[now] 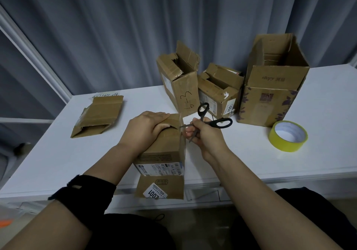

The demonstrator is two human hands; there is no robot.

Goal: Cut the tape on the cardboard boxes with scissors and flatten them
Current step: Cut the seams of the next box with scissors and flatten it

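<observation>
Left hand [144, 128] gripping box [164, 149], right hand [205, 135] holding scissors [220, 123] (one pair), four other boxes [270, 89]

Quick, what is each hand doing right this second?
Left hand: closed, gripping the top flap of the cardboard box.
Right hand: closed, holding the black-handled scissors, blades spread beside the box.

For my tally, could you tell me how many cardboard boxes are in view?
5: a flattened box at left, the held box under the left hand, three open boxes behind: scribbled box, 1002-labelled box, tall leaf-printed box. None seems hidden.
</observation>
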